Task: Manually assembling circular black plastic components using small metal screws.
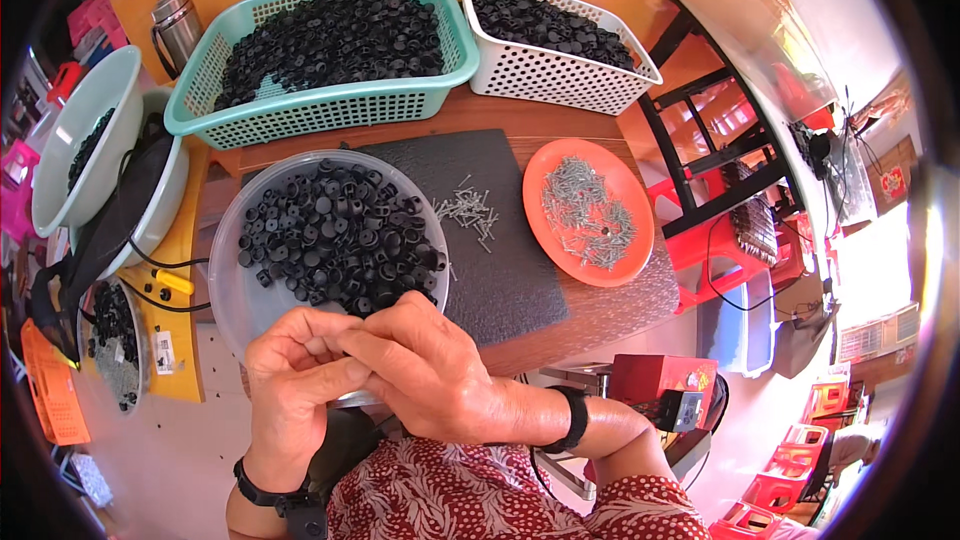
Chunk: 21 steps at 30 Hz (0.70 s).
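My left hand (292, 372) and my right hand (428, 372) meet at the near edge of a clear plastic bowl (226, 280). The fingertips of both are pinched together; whatever lies between them is hidden. Small round black plastic parts (325, 230) fill much of the bowl. To its right, a loose pile of thin silvery screws or pins (467, 213) lies on a dark mat (510, 290). More of these metal pieces rest on an orange-red plate (630, 190) at the table's right side.
Behind the bowl stand a green basket (330, 112) and a white basket (560, 88), both heaped with black parts. A steel flask (176, 30) is at the back left. Pale green basins (120, 100) and a yellow-handled tool (175, 282) sit to the left.
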Available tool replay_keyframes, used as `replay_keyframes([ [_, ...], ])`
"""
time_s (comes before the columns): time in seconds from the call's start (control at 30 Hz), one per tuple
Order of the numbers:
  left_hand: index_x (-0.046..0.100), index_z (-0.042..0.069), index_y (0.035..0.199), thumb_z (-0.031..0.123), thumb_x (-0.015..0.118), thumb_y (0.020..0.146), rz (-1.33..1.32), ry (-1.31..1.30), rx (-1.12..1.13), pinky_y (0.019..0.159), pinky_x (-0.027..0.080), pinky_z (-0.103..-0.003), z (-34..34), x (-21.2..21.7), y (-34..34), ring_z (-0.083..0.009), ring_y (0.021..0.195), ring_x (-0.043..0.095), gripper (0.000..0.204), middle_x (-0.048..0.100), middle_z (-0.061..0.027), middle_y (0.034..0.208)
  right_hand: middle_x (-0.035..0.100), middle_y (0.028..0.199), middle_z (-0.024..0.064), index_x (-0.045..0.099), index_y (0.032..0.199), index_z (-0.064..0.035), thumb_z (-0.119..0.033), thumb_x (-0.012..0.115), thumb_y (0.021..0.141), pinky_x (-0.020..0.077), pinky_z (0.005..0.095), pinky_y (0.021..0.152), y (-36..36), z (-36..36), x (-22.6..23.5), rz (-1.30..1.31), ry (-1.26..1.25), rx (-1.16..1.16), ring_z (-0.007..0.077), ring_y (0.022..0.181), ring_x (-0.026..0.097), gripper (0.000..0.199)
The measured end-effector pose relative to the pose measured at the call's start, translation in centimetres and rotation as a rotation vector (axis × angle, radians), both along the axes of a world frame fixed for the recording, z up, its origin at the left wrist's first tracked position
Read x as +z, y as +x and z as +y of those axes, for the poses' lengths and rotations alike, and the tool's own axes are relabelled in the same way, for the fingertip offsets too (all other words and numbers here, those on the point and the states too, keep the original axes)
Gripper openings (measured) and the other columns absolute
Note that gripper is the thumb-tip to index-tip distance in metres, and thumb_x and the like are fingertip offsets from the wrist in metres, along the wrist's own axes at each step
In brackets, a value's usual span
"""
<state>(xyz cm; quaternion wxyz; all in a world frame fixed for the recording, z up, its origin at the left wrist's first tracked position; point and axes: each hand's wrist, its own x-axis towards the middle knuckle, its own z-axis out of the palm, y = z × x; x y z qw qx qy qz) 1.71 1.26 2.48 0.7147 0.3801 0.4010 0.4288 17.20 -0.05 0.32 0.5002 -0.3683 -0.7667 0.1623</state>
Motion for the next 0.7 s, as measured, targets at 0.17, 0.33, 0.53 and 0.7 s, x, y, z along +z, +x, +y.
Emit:
replay_keyframes([
  [0.17,0.054,-0.005,0.104,0.002,0.063,0.079,0.085,0.061,0.020,0.074,0.048,-0.026,-0.2,1.2,0.7,-0.0146,0.081,0.060,0.028,0.062,-0.0124,0.093,0.057,0.084,0.0103,0.059,0.083,-0.0022,-0.001,0.064,0.059,0.0464,0.0374,0.062,2.8,2.2,0.6,-0.009,0.015,-0.128,0.0298,0.074,0.053,0.024],
  [0.33,0.057,-0.002,0.102,0.002,0.060,0.082,0.550,0.386,0.299,0.077,0.046,-0.024,-0.5,-0.5,-4.2,-0.0118,0.084,0.058,0.021,0.062,-0.0095,0.094,0.061,0.075,0.0063,0.064,0.085,-0.0019,-0.007,0.067,0.068,0.0440,0.0274,0.059,9.9,10.0,3.4,0.234,-0.440,-0.371,0.0149,0.065,0.055,0.018],
  [0.53,0.065,0.001,0.083,-0.001,0.065,0.072,0.841,0.691,0.176,0.068,0.045,-0.026,0.6,-1.3,-5.7,-0.0150,0.074,0.058,0.012,0.064,-0.0062,0.079,0.067,0.088,0.0125,0.064,0.103,-0.0028,-0.011,0.065,0.068,0.0488,0.0287,0.069,27.6,20.8,5.1,-0.259,-0.067,-0.799,0.0177,0.078,0.063,0.036],
  [0.7,0.064,0.004,0.082,0.002,0.069,0.067,1.093,0.940,-0.026,0.067,0.043,-0.032,0.8,-0.9,-6.5,-0.0205,0.069,0.056,0.015,0.064,-0.0073,0.076,0.064,0.103,0.0163,0.058,0.113,-0.0039,-0.020,0.061,0.070,0.0444,0.0313,0.084,27.2,22.5,5.1,-0.377,-0.130,-0.850,0.0228,0.094,0.062,0.047],
])
